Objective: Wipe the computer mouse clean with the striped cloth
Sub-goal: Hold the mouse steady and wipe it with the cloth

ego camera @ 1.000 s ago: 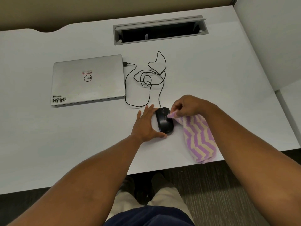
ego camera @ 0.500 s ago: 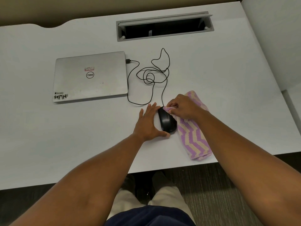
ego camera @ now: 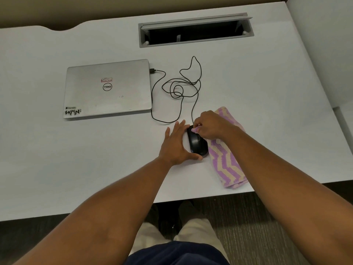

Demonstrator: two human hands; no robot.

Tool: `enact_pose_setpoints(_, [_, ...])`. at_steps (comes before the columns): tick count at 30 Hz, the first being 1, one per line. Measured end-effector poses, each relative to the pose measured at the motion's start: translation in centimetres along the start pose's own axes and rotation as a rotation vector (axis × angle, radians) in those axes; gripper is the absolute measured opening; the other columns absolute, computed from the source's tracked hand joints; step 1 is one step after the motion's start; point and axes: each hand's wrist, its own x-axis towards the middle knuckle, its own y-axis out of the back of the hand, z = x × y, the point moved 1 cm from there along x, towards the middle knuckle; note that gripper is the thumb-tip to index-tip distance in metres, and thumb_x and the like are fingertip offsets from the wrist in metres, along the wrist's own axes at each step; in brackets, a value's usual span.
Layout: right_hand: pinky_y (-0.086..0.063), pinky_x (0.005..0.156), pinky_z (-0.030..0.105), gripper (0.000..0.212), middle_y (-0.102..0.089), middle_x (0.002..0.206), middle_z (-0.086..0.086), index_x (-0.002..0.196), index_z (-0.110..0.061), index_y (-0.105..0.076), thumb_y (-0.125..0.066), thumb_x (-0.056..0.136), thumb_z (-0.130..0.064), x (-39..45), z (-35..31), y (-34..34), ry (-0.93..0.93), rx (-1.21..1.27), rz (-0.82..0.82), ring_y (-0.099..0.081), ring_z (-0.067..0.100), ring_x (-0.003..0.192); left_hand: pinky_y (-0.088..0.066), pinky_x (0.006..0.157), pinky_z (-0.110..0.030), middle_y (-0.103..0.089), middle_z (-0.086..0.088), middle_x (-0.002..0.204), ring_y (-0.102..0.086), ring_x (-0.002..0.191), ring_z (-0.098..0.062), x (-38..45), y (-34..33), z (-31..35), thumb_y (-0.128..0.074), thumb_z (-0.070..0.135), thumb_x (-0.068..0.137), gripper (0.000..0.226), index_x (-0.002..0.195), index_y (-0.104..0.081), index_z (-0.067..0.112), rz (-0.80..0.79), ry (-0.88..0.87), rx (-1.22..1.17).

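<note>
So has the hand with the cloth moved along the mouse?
Yes. The right hand slid from mid-mouse toward its cable end, farther up the desk.

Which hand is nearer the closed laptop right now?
Left. The left hand lies flat against the mouse's left side, toward the laptop. The right hand pinches the striped cloth at the mouse's far end, farther off.

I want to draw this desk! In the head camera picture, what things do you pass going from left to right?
Closed silver laptop → tangled black cable → left hand → black computer mouse → purple-and-cream striped cloth. The right hand overlaps mouse and cloth, so it is left out.
</note>
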Motion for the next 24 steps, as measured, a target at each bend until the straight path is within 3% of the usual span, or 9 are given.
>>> enact_pose_setpoints(3, [-0.041,0.078,0.026,0.028,-0.064,0.113,0.006,0.113,-0.019,-0.070,-0.057,0.092,-0.033,0.2,0.0,0.4,0.007,-0.011,-0.036,-0.057,0.022,0.103,0.007,0.123,-0.041,-0.014,0.005,0.165,-0.001,0.152,-0.011,-0.1,-0.1,0.0,-0.083,0.071,0.052,0.124,0.152,-0.025,0.025,0.004,0.002,0.004])
enact_pose_setpoints(8, [-0.045,0.078,0.029,0.030,-0.061,0.119,0.008,0.119,-0.023,-0.066,-0.052,0.094,-0.032,0.5,0.7,0.0,-0.044,-0.018,0.061,-0.058,0.025,0.103,0.007,0.123,-0.041,-0.013,0.005,0.165,-0.001,0.152,-0.012,-0.1,0.0,0.1,-0.083,0.070,0.053,0.125,0.153,-0.023,0.024,0.002,0.004,0.003])
enact_pose_setpoints(14, [-0.049,0.087,0.039,0.030,-0.050,0.119,0.011,0.124,-0.022,-0.061,-0.045,0.099,-0.026,-0.2,1.1,-1.3,-0.055,0.034,0.090,-0.054,0.027,0.105,0.006,0.123,-0.042,-0.012,0.005,0.165,0.002,0.152,-0.010,-0.2,0.1,0.2,-0.084,0.068,0.053,0.127,0.154,-0.022,0.023,-0.001,0.002,0.005])
enact_pose_setpoints(16, [-0.048,0.084,0.037,0.028,-0.055,0.113,0.010,0.118,-0.020,-0.065,-0.051,0.097,-0.029,-0.3,0.9,-0.9,-0.024,0.064,0.039,-0.055,0.026,0.102,0.007,0.123,-0.041,-0.012,0.006,0.165,0.001,0.152,-0.009,-0.2,0.2,0.2,-0.084,0.069,0.053,0.126,0.154,-0.023,0.025,0.000,0.002,0.006])
enact_pose_setpoints(18, [-0.044,0.075,0.026,0.024,-0.059,0.102,0.000,0.112,-0.022,-0.069,-0.058,0.092,-0.032,-0.3,0.8,0.2,0.009,0.081,-0.103,-0.054,0.019,0.098,0.007,0.123,-0.040,-0.013,0.007,0.165,0.000,0.152,-0.009,-0.2,0.2,0.2,-0.084,0.069,0.052,0.126,0.153,-0.023,0.024,-0.001,0.005,0.008])
enact_pose_setpoints(20, [-0.037,0.076,0.021,0.025,-0.060,0.099,-0.008,0.109,-0.027,-0.070,-0.062,0.088,-0.038,-0.3,0.9,1.3,0.025,0.031,-0.218,-0.051,0.013,0.097,0.006,0.123,-0.039,-0.013,0.007,0.165,0.000,0.152,-0.009,-0.2,0.2,0.2,-0.083,0.069,0.053,0.126,0.153,-0.023,0.024,-0.004,0.007,0.011])
enact_pose_setpoints(24, [-0.035,0.084,0.024,0.029,-0.064,0.121,0.002,0.116,-0.025,-0.068,-0.059,0.091,-0.037,0.4,1.2,2.0,-0.029,0.068,-0.044,-0.053,0.017,0.106,0.006,0.123,-0.041,-0.014,0.005,0.165,-0.001,0.152,-0.011,-0.1,0.2,0.2,-0.083,0.069,0.054,0.125,0.153,-0.023,0.024,0.000,0.002,0.013])
